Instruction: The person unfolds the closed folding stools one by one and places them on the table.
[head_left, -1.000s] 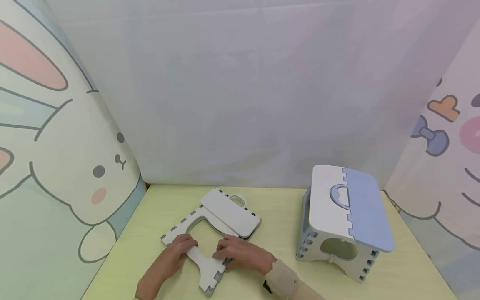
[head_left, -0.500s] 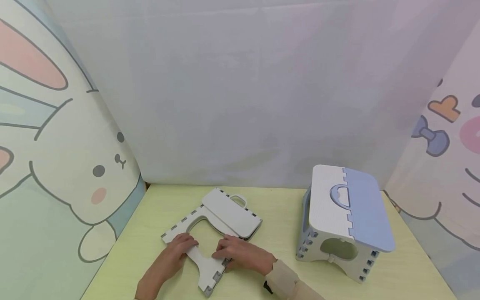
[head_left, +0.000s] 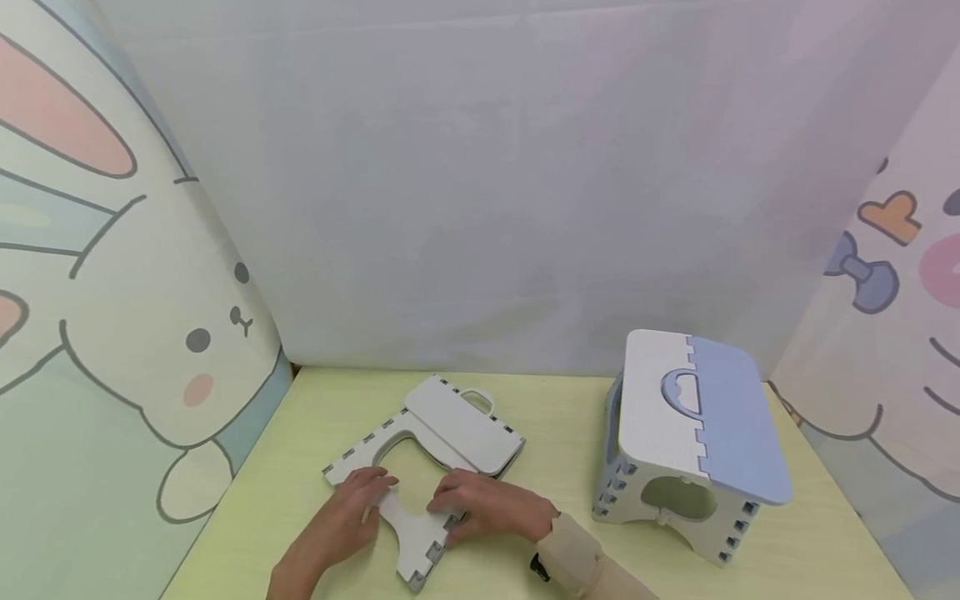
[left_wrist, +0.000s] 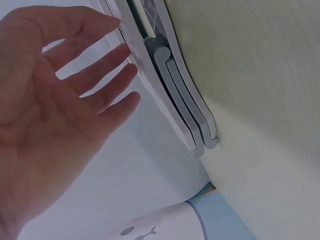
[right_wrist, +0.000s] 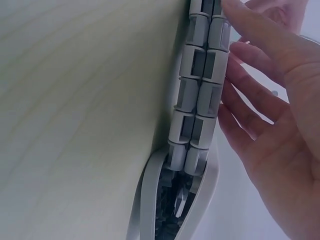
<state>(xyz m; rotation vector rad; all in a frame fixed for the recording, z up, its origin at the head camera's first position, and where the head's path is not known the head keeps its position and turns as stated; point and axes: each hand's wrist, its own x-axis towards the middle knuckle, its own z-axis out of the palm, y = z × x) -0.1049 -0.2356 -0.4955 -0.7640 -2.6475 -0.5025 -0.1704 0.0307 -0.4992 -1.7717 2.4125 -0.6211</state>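
Left hand (head_left: 348, 517) fanned loose, right hand's (head_left: 491, 504) fingers relaxed, both at edges of the folded stool (head_left: 456, 429); gap rightward to the blue-white stool (head_left: 723, 421); right wrist alone shows twin hinge rows (right_wrist: 207, 97).

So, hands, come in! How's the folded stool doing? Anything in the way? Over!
Left hand loose, at folded stool. Right hand at its hinges. Stool flat on table. Other stool standing to the right, not in the way.

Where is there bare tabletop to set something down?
Free table: beyond the right hand, between the folded stool and standing stool; also left of the folded stool toward the rabbit print. Crowded: the folded stool's near part, around the left hand and right hand.
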